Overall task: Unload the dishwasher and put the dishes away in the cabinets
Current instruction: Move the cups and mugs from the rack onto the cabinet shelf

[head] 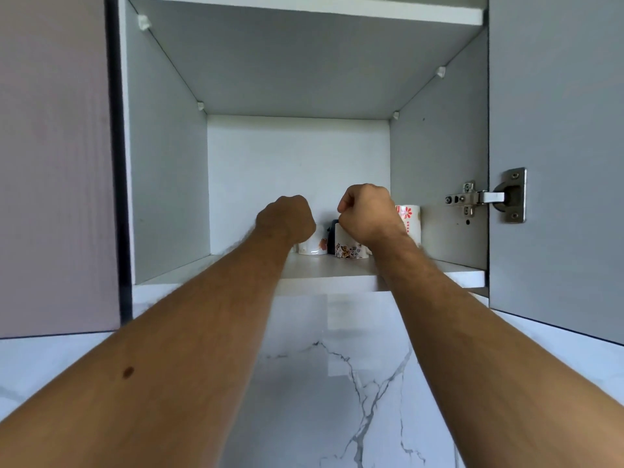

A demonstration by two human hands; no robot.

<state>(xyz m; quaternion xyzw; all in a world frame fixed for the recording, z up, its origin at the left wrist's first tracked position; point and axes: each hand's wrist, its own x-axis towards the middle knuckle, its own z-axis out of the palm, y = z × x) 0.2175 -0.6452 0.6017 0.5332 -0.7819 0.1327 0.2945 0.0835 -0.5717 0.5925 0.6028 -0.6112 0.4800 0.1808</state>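
Nearest: white marble-veined wall tile below the cabinet, crossed by two bare forearms reaching up and forward.

Shelf: pale laminate cabinet shelf, front edge facing the viewer; grey cabinet door swung open at right on a steel hinge.

Left hand: fingers curled, knuckles up, set against a white ceramic mug with a reddish flower print. It seems to hold the mug by its far side or handle; the contact itself is hidden.

Right hand: fingers curled, over a white ceramic mug with a brown butterfly print, apparently gripping it; a dark part shows just left of it.

Further right, near the side wall: tall white mug with red flowers, standing upright, untouched.

Handling note: both mugs appear to be resting on the shelf. Best to settle each base flat, keep a gap between neighbours so the ceramic does not knock, then let go and draw straight back.
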